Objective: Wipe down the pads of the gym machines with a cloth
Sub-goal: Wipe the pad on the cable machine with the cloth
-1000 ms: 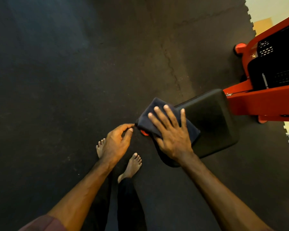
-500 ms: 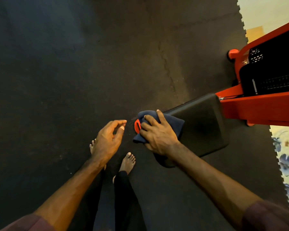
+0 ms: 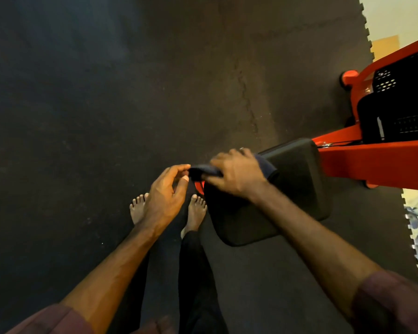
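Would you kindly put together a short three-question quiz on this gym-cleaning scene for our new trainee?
1. True or false: the cloth lies on the floor mat.
2. Which hand grips the cloth on the pad? A) left hand B) right hand C) neither
3. Fill in: the machine's frame is coloured ____.

Key:
1. False; it is on the pad's near end.
2. B; the left hand's fingertips only meet the cloth's end.
3. Red.
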